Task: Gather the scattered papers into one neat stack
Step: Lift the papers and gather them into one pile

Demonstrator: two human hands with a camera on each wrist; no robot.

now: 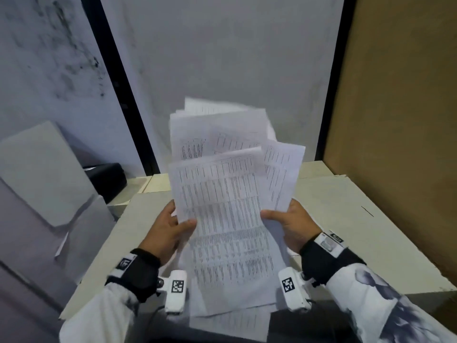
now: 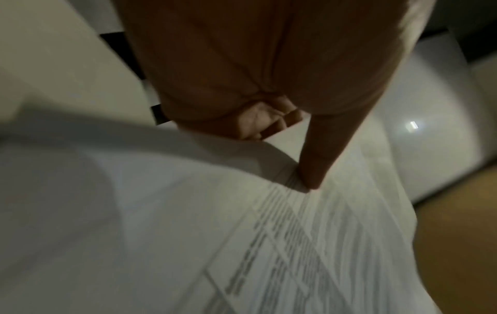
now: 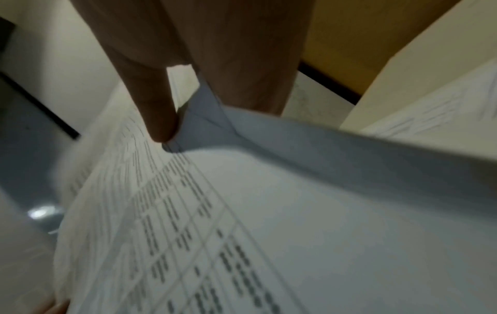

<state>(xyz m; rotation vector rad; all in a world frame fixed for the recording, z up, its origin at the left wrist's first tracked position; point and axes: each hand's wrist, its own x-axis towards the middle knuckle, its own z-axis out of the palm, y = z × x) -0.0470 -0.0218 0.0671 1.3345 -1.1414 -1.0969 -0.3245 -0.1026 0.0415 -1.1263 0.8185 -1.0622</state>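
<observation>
Support surface: a cream table (image 1: 346, 219), visible beneath and to both sides of the two-handed grip. One printed sheet (image 1: 237, 323) appears to lie at the near edge, below the grip; contact cannot be confirmed. Blur obscures finer detail.

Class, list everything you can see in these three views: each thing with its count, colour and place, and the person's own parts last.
papers: several sheets, exact count unclear, white with printed tables, fanned unevenly, held up over the table between both hands
table: one, cream, under the hands
black object: one, at the table's far left, too blurred to name
grey panels: stacked at the left, count unclear
brown board: one, standing at the right
wrist cameras: two, white with black markers, under the wrists
sleeves: two, white with dark pattern
left hand: grips the papers' left edge, thumb on top
right hand: grips the papers' right edge, thumb on top
</observation>
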